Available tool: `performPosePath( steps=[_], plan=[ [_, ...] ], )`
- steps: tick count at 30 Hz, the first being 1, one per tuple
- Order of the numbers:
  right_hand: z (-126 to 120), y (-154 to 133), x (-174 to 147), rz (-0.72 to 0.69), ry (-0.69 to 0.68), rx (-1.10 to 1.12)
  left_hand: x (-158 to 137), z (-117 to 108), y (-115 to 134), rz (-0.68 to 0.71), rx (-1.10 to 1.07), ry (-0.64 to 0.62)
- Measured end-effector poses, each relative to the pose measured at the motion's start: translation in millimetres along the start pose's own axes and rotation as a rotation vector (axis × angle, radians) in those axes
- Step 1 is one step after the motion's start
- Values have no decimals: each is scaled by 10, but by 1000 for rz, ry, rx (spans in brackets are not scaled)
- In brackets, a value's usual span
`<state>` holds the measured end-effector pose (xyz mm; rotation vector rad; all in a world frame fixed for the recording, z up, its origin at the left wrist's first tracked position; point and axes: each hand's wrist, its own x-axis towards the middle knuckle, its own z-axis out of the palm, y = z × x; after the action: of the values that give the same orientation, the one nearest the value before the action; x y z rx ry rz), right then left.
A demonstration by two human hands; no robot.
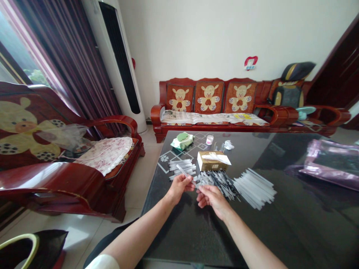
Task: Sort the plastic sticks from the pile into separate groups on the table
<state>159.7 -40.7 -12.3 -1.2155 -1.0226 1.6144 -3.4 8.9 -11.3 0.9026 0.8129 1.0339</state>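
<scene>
Over the near part of the dark table, my left hand (181, 186) is closed round a slim translucent tube (183, 171), which slants up to the left. My right hand (211, 197) pinches at the tube's lower end; whether it grips the tube itself or a small part there is too small to tell. Just beyond my right hand lies a heap of thin black sticks with pale ends (221, 182). To its right, a fanned pile of whitish translucent tubes (255, 188) rests on the table. Behind my left hand is a smaller row of similar tubes (175, 167).
A gold tissue box (210, 164) stands behind the sticks. Farther back are a green wipes pack (182, 142), a small white cup (209, 139) and crumpled tissue (229, 145). Purple plastic packaging (331, 160) lies right. A wooden armchair (112, 201) and a bin (33, 246) are left.
</scene>
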Motion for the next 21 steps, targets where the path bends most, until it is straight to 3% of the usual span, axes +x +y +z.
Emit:
performPosePath(
  steps=[3, 11, 15, 18, 21],
  plan=[
    [8, 12, -3, 22, -46, 13, 4, -11, -5, 7, 3, -6],
    [28, 30, -20, -17, -10, 13, 4, -14, 3, -1, 13, 6],
    [-13, 13, -6, -35, -22, -143, 52, -99, 64, 42, -1, 73],
    [-211, -56, 29, -116, 97, -406, 78, -155, 101, 53, -10, 117],
    [-538, -161, 61, -206, 315, -688, 64, -139, 96, 26, 2, 97]
  ],
)
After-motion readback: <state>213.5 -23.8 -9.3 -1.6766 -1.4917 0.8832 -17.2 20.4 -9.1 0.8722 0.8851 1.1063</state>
